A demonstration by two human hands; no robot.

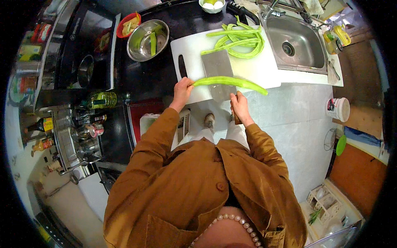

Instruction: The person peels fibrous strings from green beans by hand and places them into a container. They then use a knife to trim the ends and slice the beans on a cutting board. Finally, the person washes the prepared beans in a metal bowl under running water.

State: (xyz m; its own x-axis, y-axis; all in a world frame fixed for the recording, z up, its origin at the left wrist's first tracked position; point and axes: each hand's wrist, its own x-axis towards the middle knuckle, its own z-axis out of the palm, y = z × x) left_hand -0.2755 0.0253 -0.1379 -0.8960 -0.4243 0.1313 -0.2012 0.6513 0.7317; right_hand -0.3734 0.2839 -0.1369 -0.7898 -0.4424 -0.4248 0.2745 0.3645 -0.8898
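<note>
My left hand pinches the left end of a long, light-green vegetable pod, which reaches rightward past the front edge of the white cutting board. In my right hand is the wooden handle of a cleaver. Its broad grey blade slants across the board, and the pod crosses above it; whether the two touch, I cannot tell. Beyond the blade, several more long green pods lie in a curved, tangled pile at the board's far right.
Left of the board sit a steel bowl holding a green piece and a red basket with pale scraps. A steel sink adjoins the board's right. A white bowl of eggs stands behind. A white bucket is at right.
</note>
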